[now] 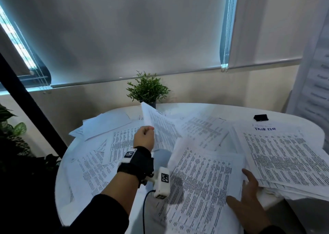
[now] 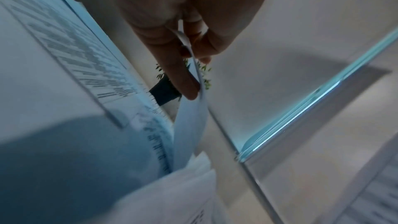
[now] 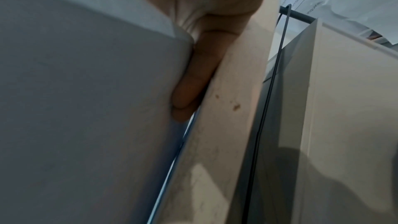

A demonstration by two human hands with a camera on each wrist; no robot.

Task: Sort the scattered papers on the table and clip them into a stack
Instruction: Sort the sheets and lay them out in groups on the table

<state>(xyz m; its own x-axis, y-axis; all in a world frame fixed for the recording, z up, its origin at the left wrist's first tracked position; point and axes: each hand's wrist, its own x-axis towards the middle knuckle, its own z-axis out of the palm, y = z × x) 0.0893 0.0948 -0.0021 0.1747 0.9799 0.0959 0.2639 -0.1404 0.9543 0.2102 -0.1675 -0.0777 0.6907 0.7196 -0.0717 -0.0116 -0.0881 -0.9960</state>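
White papers (image 1: 201, 180) with dense rows of black print cover the white bench (image 1: 231, 109); beside the green plant (image 1: 147, 88), a black clip (image 1: 261, 117).

White round table (image 1: 231, 109) w/ scattered papers (image 1: 201, 132), binder clip (image 1: 261, 117), plant (image 1: 147, 89)

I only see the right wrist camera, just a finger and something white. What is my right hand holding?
Observer: Your right hand holds the near edge of a stack of printed papers.
Operator: What's my other hand doing?
Observer: Your left hand pinches one sheet, lifted above the scattered pages.
Operator: Where's the clip?
Observer: A black binder clip lies on the table at the far right, away from both hands.
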